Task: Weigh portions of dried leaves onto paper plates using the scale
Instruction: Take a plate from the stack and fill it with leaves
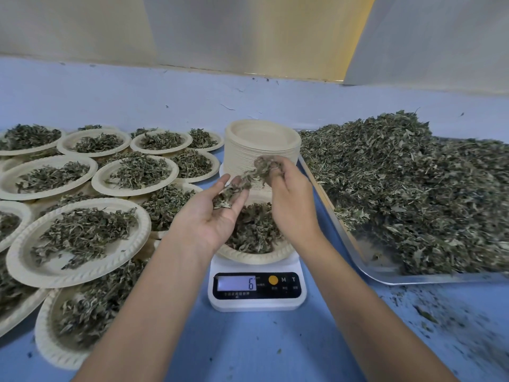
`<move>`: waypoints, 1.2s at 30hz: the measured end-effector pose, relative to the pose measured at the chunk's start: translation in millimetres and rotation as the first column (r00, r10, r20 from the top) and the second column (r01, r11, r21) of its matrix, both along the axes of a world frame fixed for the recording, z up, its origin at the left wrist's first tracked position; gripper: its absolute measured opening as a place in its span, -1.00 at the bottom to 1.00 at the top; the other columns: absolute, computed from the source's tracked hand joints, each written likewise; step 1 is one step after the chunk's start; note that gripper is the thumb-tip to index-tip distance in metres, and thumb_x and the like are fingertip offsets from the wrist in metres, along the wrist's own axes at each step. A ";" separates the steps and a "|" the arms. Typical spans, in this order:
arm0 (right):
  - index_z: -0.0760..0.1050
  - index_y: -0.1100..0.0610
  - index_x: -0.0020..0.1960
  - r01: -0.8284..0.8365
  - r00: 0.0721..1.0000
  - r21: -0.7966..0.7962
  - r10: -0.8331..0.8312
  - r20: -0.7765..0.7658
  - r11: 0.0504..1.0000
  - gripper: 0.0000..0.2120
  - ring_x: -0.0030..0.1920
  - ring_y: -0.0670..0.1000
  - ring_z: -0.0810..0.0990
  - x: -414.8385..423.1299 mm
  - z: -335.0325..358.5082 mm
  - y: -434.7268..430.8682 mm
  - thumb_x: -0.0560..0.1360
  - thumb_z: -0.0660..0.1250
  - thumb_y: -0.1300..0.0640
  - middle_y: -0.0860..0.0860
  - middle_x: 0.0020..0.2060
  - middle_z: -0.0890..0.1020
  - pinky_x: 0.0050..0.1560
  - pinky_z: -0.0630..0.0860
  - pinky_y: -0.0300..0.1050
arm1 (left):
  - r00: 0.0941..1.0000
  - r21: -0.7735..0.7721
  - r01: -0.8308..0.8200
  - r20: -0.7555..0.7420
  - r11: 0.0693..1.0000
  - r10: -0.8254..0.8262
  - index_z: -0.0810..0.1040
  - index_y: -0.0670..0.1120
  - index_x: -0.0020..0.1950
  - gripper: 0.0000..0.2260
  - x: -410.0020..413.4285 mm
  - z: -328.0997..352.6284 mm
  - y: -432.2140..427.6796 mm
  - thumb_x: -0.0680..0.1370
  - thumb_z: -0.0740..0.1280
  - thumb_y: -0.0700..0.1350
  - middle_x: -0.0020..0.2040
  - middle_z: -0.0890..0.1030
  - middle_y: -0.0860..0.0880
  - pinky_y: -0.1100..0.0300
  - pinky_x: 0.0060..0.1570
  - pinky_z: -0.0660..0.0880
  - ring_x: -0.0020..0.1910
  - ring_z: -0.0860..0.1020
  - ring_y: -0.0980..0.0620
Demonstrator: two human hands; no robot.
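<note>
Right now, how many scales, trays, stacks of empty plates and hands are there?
scale: 1
metal tray: 1
stack of empty plates: 1
hands: 2, the left hand and the right hand, which pinches dried leaves
Total: 5

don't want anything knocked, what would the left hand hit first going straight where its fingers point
Likely the leaf clump pinched by the right hand, just beyond the left hand; then the plate stack, depth unclear.

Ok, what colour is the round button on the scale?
The round button is orange-yellow, on the black panel of the scale; the head view shows it best.
</note>
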State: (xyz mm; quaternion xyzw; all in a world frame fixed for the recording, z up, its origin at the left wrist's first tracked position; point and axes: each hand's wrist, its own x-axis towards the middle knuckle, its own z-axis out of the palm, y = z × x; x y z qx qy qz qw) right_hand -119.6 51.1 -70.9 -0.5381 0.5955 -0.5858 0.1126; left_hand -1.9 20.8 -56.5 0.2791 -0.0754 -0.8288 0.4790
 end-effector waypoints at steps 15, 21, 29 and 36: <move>0.49 0.01 0.32 -0.158 0.986 0.271 0.166 -0.010 0.950 -0.69 0.41 -0.15 0.32 -9.0 -2.2 0.3 0.60 0.21 0.03 -0.09 0.33 0.49 0.39 0.26 -0.18 | 0.995 0.001 -0.074 -0.068 0.997 0.074 0.56 -0.31 0.01 -0.87 9.9 6.6 -6.5 0.58 0.22 -0.33 -0.03 0.51 -0.34 -0.02 -0.32 0.60 -0.13 0.58 -0.23; 0.56 0.07 0.25 -0.201 0.979 0.100 0.199 0.033 0.974 -0.74 0.22 -0.24 0.49 -6.5 1.1 0.0 0.61 0.21 0.18 -0.12 0.17 0.61 0.21 0.34 -0.48 | 0.998 -0.022 -0.032 -0.053 0.999 0.030 0.55 -0.33 -0.05 -0.89 6.9 4.7 -4.0 0.57 0.23 -0.34 -0.01 0.57 -0.33 -0.02 -0.26 0.60 -0.03 0.59 -0.21; 0.63 -0.07 0.07 -0.209 0.938 0.055 0.217 -0.270 0.976 -0.79 0.13 -0.10 0.48 6.2 5.1 5.9 0.44 0.45 0.06 -0.17 -0.01 0.60 0.13 0.41 -0.22 | 1.000 -0.069 0.016 -0.024 0.998 -0.018 0.54 -0.32 -0.07 -0.86 4.1 4.8 1.7 0.59 0.22 -0.30 -0.11 0.58 -0.28 0.21 -0.33 0.61 -0.30 0.64 -0.12; 0.66 0.12 0.05 -0.171 0.939 0.061 0.182 -0.293 0.983 -0.82 -0.04 -0.08 0.56 8.6 7.9 7.4 0.45 0.42 0.23 -0.03 -0.06 0.64 -0.03 0.50 -0.30 | 0.996 -0.095 0.063 -0.063 0.993 -0.069 0.52 -0.32 0.01 -0.84 2.3 5.4 5.5 0.61 0.16 -0.31 -0.32 0.61 -0.33 0.21 -0.56 0.50 -0.44 0.61 -0.30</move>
